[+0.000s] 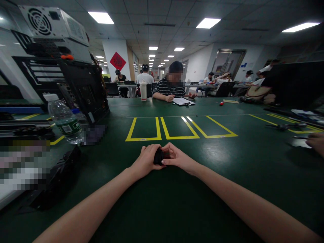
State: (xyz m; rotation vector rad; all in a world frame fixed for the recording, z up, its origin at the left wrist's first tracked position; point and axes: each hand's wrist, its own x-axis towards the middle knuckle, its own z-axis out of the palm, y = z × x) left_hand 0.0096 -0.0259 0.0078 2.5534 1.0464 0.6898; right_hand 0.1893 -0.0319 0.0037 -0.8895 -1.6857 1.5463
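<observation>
A small black object (158, 156), dark and blocky, sits between my two hands just above or on the green table (162, 199); its exact kind cannot be made out. My left hand (146, 158) is wrapped round its left side, fingers over the top and thumb beneath. From the right, my right hand (174, 157) pinches at the same object, with thumb and fingertips against its right edge. The fingers hide much of it.
Yellow tape frames (182, 137) mark the table ahead. At left stand a water bottle (66, 121) and stacked computer parts (83, 84). Across sits a person (169, 84) with a clipboard (183, 101) near a cup (143, 91). Another person's hand (316, 143) is at right.
</observation>
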